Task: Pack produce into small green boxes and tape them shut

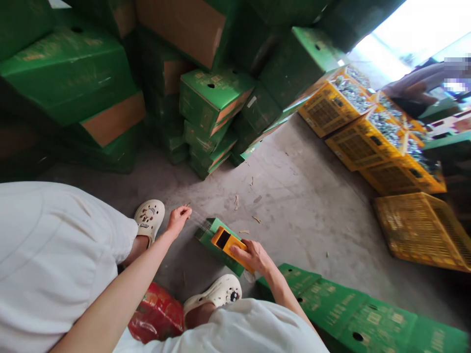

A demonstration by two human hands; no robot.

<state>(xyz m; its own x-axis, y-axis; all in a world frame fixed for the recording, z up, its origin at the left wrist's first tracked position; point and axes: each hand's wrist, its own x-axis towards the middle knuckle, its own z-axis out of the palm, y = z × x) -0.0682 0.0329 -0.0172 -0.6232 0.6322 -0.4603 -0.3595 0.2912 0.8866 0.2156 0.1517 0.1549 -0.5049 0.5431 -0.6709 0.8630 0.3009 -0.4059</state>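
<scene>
My right hand (255,256) is wrapped around an orange tape dispenser (232,248) with a dark panel near its front end. A clear round part, perhaps the tape roll, shows below it. From the dispenser's front, a thin see-through strip of tape (200,220) stretches toward my left hand (179,217). The left fingers are pinched together at the strip's far end; a tiny dark bit shows at their tips. Under the dispenser lies a narrow green carton (208,224) on the floor, partly hidden by the dispenser and my right hand.
Stacked green cartons (217,93) rise ahead and left. More green cartons (353,309) line the lower right. Yellow crates (349,139) filled with small items stand right, near another yellow crate (419,228) and a bending person (414,88). A red bag (158,314) lies between my feet.
</scene>
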